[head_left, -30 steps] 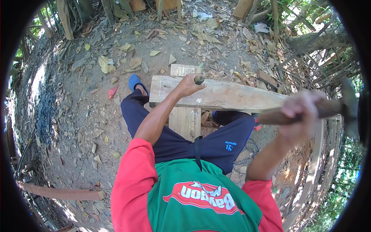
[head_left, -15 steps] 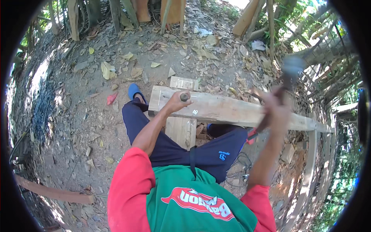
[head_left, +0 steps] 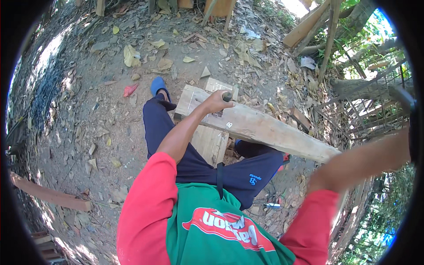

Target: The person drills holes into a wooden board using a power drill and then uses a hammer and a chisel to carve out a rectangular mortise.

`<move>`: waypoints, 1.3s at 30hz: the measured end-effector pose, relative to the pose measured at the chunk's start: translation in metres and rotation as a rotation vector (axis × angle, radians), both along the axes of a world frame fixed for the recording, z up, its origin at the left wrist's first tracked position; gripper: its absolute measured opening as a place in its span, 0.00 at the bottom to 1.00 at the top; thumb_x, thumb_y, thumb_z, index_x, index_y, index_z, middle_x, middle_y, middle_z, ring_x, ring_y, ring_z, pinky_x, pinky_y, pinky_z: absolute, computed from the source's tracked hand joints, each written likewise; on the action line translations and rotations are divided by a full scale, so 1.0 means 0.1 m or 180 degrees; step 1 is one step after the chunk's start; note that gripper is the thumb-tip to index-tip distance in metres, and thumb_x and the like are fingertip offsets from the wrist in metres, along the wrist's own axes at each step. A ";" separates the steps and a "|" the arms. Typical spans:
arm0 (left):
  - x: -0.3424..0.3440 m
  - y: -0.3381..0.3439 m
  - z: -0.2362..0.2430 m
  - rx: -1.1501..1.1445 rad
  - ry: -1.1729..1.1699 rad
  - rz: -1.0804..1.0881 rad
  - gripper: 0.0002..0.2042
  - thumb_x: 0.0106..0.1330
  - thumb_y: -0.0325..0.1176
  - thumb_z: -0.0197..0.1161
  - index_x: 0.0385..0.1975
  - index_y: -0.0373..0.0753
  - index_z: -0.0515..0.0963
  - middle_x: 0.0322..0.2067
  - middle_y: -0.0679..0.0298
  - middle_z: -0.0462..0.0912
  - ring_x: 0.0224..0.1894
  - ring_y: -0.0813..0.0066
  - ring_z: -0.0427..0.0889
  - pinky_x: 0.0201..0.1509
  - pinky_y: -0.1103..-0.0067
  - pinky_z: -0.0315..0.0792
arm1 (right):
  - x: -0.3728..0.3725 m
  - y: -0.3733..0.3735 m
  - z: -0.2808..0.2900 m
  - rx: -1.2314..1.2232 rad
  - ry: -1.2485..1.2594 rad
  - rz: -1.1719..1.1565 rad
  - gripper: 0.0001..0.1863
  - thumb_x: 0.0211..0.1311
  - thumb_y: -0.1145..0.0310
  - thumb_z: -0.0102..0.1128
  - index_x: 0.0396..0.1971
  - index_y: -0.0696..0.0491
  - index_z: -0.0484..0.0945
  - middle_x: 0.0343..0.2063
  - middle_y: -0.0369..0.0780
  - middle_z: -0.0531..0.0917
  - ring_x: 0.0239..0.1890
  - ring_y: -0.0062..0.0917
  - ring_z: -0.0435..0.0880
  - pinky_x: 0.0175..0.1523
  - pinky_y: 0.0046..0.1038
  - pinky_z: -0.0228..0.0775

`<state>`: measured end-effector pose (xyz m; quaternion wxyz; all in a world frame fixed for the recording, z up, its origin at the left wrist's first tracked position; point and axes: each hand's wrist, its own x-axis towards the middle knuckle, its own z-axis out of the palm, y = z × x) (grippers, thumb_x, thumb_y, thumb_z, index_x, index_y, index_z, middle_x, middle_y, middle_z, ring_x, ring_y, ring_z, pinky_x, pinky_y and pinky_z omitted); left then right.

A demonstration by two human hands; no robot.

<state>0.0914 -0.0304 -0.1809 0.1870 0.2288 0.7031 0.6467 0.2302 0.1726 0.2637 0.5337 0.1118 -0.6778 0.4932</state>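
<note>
My left hand (head_left: 215,102) is closed around an upright chisel (head_left: 227,96), whose round butt shows above the fist. The hand is over a thick wooden beam (head_left: 265,128), and its fingers hide most of the tool. Beside the fist, a dark cut (head_left: 217,113) marks the beam's top face. My right forearm (head_left: 366,154) is swung out to the far right, blurred. The right hand itself is lost at the dark rim; just above it shows part of a blurred hammer (head_left: 403,96).
Under the beam, a wooden block (head_left: 207,143) lies crosswise between my legs. A blue shoe (head_left: 159,85) is at the beam's left end. Leaf-strewn ground surrounds me, with a reddish plank (head_left: 51,194) at lower left. Wooden posts and a metal grille (head_left: 357,97) stand at right.
My right arm has swung outward to the right with the hammer, away from above the beam. My left hand still grips the chisel on the beam. The whole view has shifted slightly.
</note>
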 end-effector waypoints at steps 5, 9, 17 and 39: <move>0.04 -0.18 -0.37 0.0418 0.1237 0.0325 0.13 0.54 0.31 0.69 0.37 0.36 0.79 0.29 0.66 0.81 0.33 0.78 0.76 0.42 0.75 0.73 | -0.19 -0.95 -3.35 0.1985 -0.5139 0.0024 0.22 0.60 0.53 0.56 0.48 0.53 0.76 0.44 0.55 0.79 0.48 0.46 0.78 0.50 0.41 0.71; 0.06 -0.05 -0.39 -0.0079 0.0008 0.0281 0.12 0.55 0.30 0.69 0.38 0.37 0.78 0.29 0.67 0.81 0.34 0.77 0.77 0.42 0.72 0.75 | 0.58 -0.76 -3.90 0.1177 -0.3677 0.0409 0.22 0.56 0.59 0.57 0.45 0.59 0.77 0.33 0.56 0.82 0.37 0.46 0.83 0.44 0.42 0.74; -0.40 0.12 -0.06 0.0357 -0.0199 0.0805 0.11 0.55 0.32 0.71 0.29 0.33 0.75 0.22 0.68 0.75 0.24 0.83 0.73 0.27 0.78 0.71 | 1.22 -0.69 -4.33 0.1294 -0.6116 0.0583 0.15 0.52 0.65 0.61 0.35 0.60 0.75 0.26 0.52 0.83 0.25 0.39 0.84 0.35 0.39 0.78; 0.14 0.17 0.23 -0.0070 -0.0104 0.0424 0.10 0.57 0.29 0.71 0.24 0.40 0.73 0.21 0.74 0.70 0.24 0.86 0.67 0.28 0.83 0.64 | 1.16 -0.73 -4.25 0.1681 -0.6331 0.1016 0.22 0.56 0.62 0.64 0.45 0.62 0.76 0.40 0.55 0.83 0.46 0.49 0.83 0.52 0.45 0.74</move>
